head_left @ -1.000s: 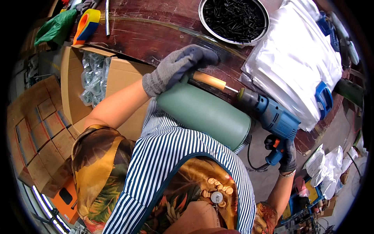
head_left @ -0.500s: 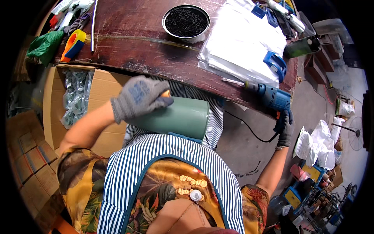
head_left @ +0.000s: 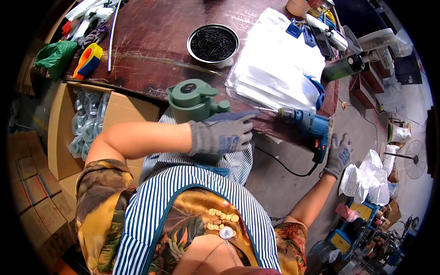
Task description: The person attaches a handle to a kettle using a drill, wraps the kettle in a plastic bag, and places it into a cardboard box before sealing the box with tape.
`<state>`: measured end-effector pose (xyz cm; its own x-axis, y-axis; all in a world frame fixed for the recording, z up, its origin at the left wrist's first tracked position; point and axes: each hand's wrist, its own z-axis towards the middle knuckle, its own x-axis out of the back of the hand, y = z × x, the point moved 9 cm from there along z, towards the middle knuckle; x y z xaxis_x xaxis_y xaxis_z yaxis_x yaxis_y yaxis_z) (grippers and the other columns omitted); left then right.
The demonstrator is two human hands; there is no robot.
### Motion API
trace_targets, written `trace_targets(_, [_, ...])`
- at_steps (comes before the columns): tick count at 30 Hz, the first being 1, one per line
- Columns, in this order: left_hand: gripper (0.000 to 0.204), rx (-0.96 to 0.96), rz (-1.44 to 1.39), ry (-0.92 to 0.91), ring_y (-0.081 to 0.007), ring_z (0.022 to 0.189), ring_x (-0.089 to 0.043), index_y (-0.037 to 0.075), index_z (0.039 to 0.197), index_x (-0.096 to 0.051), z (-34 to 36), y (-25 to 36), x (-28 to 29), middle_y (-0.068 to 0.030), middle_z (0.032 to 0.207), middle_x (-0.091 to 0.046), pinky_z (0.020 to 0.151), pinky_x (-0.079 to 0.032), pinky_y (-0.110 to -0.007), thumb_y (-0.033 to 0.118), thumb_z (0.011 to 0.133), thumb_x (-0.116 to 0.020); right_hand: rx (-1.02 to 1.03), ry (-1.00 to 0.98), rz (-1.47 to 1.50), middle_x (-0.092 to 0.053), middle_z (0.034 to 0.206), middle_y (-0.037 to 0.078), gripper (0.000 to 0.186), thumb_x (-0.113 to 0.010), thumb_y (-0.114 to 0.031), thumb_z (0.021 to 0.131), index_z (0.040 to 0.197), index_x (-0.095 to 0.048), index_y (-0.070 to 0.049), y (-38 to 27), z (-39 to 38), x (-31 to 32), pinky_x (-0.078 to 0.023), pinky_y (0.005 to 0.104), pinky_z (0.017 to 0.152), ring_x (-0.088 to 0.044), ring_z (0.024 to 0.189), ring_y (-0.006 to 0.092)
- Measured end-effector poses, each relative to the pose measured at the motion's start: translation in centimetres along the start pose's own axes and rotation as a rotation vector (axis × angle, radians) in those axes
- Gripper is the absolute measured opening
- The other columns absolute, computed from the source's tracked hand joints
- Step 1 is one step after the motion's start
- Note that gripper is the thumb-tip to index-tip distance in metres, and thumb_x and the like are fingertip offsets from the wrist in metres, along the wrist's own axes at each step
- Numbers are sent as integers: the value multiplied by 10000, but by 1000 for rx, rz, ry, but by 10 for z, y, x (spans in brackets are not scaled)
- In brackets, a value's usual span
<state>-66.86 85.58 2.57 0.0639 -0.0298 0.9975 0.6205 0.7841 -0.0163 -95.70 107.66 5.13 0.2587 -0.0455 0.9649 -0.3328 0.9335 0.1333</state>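
The green jug (head_left: 191,100) has swung upright in the lap (head_left: 240,160); my right grip (head_left: 340,155) spreads empty beside the drill (head_left: 310,123), my left grip (head_left: 225,136) at the jug (holding or not, I can't tell). Likely stiff, slick; I'd cradle its body.

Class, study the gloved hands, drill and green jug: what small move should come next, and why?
Probably bring the right hand over to steady the green jug: that hand is open beside the drill, which rests at the edge of the table, while only the left hand is at the jug.
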Motion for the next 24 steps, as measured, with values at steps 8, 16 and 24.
trace_targets(8, [205,-18,-199,51,-241,1048,-590,139,1003,-676,17,3,21,-42,1012,-617,1133,-358,-518,172,812,-612,654,361,741,-707,1118,172,313,-665,-254,946,1192,-675,-61,-275,90,87,-529,423,881,-673,1056,337])
trace_targets(16, [439,1002,-660,1020,-297,1157,-612,-6,1237,-628,-186,-124,109,-177,1208,-647,1019,-475,-411,344,972,-601,449,-883,905,-680,717,60,367,-667,-402,946,1023,-730,-49,-278,22,-4,-510,286,613,-619,591,109])
trace_targets(24, [652,618,-1319,727,-307,1167,-597,-52,1202,-640,-106,-120,93,-216,1207,-638,1025,-458,-439,549,991,-500,493,42,613,-691,872,97,454,-766,-528,812,859,-713,-79,-304,100,25,-501,435,799,-647,883,312])
